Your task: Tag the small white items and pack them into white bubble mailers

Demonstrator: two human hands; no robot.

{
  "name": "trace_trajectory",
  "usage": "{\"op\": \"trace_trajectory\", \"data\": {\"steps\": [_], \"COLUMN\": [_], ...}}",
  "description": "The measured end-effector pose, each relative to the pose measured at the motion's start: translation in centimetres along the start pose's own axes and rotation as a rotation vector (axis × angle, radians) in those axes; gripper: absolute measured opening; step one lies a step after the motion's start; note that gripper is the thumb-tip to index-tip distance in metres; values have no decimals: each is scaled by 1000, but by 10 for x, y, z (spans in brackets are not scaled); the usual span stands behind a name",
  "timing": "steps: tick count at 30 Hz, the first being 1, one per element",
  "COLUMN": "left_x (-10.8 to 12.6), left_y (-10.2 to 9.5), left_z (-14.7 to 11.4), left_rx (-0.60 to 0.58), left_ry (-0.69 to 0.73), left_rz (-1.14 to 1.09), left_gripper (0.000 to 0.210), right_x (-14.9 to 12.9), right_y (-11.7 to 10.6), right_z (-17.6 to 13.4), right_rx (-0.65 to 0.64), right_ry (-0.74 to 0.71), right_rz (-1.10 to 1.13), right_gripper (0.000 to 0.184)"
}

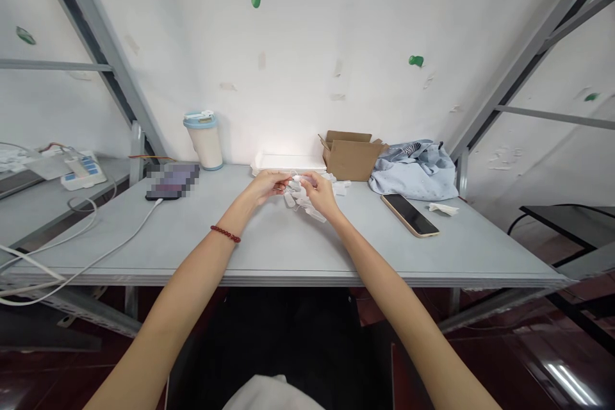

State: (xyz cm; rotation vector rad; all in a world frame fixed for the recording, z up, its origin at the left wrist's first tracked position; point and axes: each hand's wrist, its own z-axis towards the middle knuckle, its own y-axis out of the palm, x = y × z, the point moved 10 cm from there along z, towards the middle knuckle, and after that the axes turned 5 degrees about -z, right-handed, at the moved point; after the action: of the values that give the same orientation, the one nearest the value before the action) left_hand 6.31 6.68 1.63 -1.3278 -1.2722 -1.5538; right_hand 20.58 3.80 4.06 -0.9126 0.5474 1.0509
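Observation:
My left hand point(268, 186), with a red bead bracelet point(225, 234) on its wrist, is closed in a pinch near the middle of the table. Facing it, my right hand point(321, 192) is also closed. Between the fingertips of both sits a small white piece point(296, 178), too small to tell its kind. Below and around the hands lie several small white and clear plastic pieces point(314, 213), partly covered by the fingers. A shallow white tray point(288, 163) rests just behind them against the wall.
An open cardboard box point(354, 160) and a bundled light-blue cloth point(413, 173) stand at back right. A phone point(410, 214) and crumpled tissue point(443, 209) lie before them. To the left are a cup point(205, 141), a second phone point(173, 180) and its white cable point(120, 245).

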Motion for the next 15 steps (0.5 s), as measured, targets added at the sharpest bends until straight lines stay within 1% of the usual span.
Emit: {"op": "trace_trajectory", "data": {"steps": [6, 11, 15], "left_x": [-1, 1, 0], "left_y": [-4, 0, 1], "left_z": [1, -2, -5], "left_rx": [40, 35, 48], "left_ry": [-2, 11, -5], "left_rz": [52, 51, 64], "left_gripper": [16, 15, 14], "right_x": [4, 3, 1], "right_y": [6, 6, 4], "right_z": [-6, -10, -11], "right_rx": [-7, 13, 5], "right_ry": [36, 42, 34], "right_rz": [18, 41, 29], "right_gripper": [23, 22, 21]}}
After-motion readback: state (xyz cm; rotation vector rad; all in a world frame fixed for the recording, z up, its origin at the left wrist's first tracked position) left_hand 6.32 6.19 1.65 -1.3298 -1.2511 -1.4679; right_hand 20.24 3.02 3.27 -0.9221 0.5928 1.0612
